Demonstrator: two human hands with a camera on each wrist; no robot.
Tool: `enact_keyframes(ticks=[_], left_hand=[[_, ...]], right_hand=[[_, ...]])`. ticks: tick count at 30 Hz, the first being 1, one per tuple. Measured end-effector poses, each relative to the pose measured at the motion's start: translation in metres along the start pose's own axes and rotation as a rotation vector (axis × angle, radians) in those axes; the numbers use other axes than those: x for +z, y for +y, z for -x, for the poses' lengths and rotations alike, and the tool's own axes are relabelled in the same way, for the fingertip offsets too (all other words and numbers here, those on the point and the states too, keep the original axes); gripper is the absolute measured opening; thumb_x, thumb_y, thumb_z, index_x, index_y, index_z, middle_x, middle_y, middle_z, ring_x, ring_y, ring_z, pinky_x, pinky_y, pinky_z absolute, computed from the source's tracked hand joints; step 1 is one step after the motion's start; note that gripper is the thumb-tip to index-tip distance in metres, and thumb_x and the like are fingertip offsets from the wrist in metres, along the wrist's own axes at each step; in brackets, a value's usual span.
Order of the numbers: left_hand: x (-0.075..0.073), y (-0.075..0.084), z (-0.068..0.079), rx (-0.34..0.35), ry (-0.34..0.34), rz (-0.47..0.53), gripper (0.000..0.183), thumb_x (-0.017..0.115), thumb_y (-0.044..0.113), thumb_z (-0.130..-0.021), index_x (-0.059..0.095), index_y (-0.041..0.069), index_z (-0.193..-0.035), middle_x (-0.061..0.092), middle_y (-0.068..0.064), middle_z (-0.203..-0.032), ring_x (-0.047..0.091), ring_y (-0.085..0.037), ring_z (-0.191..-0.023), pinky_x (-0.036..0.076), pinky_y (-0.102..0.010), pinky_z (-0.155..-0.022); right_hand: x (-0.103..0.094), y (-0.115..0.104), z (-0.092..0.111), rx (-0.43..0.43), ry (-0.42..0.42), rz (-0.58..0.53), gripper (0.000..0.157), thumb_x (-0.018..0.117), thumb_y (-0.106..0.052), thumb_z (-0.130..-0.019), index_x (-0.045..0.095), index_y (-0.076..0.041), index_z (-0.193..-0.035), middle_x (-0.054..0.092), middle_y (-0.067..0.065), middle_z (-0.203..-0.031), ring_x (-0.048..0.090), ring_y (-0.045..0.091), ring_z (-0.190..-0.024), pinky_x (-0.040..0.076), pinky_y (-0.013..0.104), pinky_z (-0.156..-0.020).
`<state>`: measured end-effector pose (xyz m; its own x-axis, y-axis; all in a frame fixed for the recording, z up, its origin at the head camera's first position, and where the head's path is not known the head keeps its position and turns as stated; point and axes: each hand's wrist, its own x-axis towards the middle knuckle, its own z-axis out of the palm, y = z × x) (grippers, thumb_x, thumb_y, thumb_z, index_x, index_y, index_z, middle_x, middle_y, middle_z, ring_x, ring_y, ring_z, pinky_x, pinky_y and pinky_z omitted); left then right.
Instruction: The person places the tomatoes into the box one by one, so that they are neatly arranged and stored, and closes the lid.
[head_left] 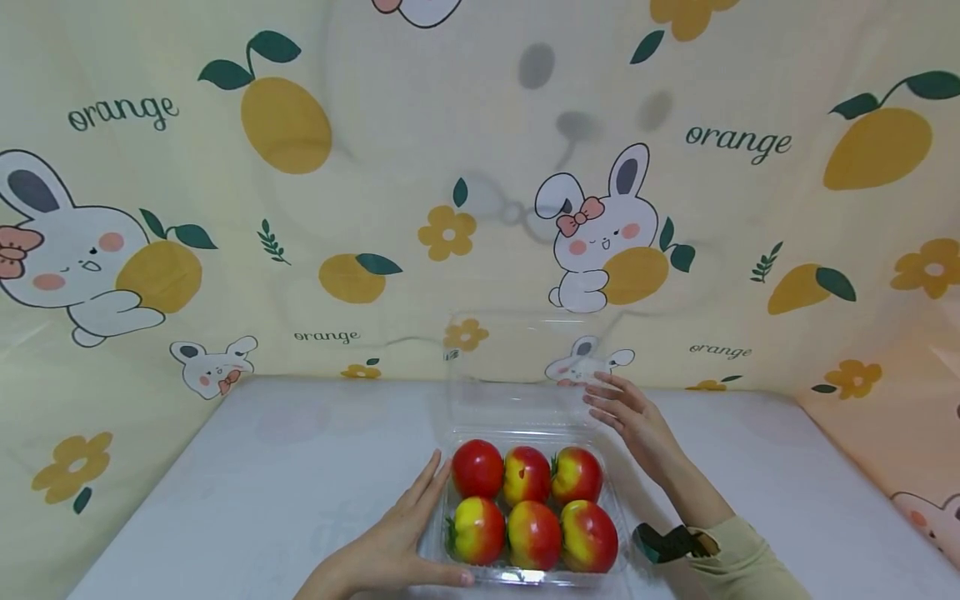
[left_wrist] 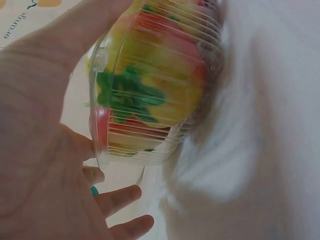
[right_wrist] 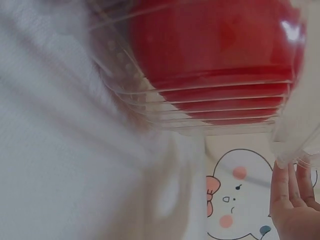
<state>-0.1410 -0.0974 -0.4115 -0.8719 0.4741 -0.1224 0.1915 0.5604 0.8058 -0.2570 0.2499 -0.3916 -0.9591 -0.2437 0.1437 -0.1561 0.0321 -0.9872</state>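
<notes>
A clear plastic clamshell box holds several red and yellow tomato-like fruits in two rows. Its transparent lid stands raised at the back. My left hand rests against the box's left side, the thumb at the front corner and the other fingers extended along the wall. In the left wrist view, a fruit with a green leafy top shows through the ribbed wall. At the lid's right edge is my right hand, its fingers extended; in the right wrist view the fingertips appear to touch clear plastic.
The box stands on a white-covered table. Behind it hangs a cream cloth printed with rabbits, oranges and flowers. A dark band is around the right wrist, beside a light sleeve.
</notes>
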Motion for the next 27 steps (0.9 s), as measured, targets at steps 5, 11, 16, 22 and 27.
enact_keyframes(ticks=[5, 11, 16, 22, 27], left_hand=[[0.0, 0.0, 0.0, 0.002, -0.001, -0.002, 0.114, 0.075, 0.057, -0.071, 0.003, 0.028, -0.155, -0.006, -0.005, -0.163, 0.016, -0.044, -0.144, 0.032, -0.075, -0.096], [0.001, -0.002, 0.0, -0.007, -0.004, 0.011, 0.114, 0.075, 0.057, -0.071, 0.005, 0.028, -0.155, -0.005, -0.005, -0.163, 0.016, -0.044, -0.144, 0.033, -0.075, -0.095], [0.0, -0.002, -0.001, -0.016, -0.007, 0.006, 0.114, 0.075, 0.057, -0.071, 0.005, 0.028, -0.155, -0.005, -0.005, -0.163, 0.017, -0.043, -0.144, 0.034, -0.074, -0.095], [0.001, -0.003, 0.0, 0.004, -0.007, -0.006, 0.113, 0.074, 0.057, -0.072, 0.004, 0.027, -0.155, -0.006, -0.005, -0.163, 0.015, -0.043, -0.144, 0.032, -0.073, -0.098], [0.001, -0.003, 0.0, 0.012, -0.007, -0.006, 0.113, 0.074, 0.058, -0.072, 0.004, 0.027, -0.156, -0.006, -0.006, -0.163, 0.015, -0.043, -0.144, 0.031, -0.073, -0.098]], right_hand=[[-0.001, -0.004, 0.001, 0.011, 0.003, -0.032, 0.049, 0.043, -0.024, -0.103, 0.03, -0.003, -0.146, 0.061, -0.01, -0.124, 0.059, 0.001, -0.112, 0.048, 0.019, -0.095], [-0.001, -0.008, 0.004, 0.036, -0.011, -0.067, 0.051, 0.037, -0.027, -0.105, 0.027, -0.002, -0.148, 0.06, -0.018, -0.119, 0.058, 0.003, -0.115, 0.046, 0.019, -0.097], [-0.003, -0.011, 0.007, 0.048, -0.027, -0.061, 0.049, 0.033, -0.034, -0.105, 0.034, -0.007, -0.146, 0.06, -0.018, -0.119, 0.056, 0.004, -0.116, 0.045, 0.019, -0.098], [-0.006, -0.012, 0.011, -0.002, -0.06, -0.074, 0.046, 0.025, -0.036, -0.106, 0.044, -0.012, -0.14, 0.062, -0.016, -0.121, 0.055, 0.007, -0.118, 0.046, 0.021, -0.098], [-0.007, -0.013, 0.013, -0.02, -0.071, -0.076, 0.042, 0.025, -0.036, -0.106, 0.053, -0.021, -0.133, 0.062, -0.016, -0.122, 0.055, 0.007, -0.118, 0.046, 0.021, -0.098]])
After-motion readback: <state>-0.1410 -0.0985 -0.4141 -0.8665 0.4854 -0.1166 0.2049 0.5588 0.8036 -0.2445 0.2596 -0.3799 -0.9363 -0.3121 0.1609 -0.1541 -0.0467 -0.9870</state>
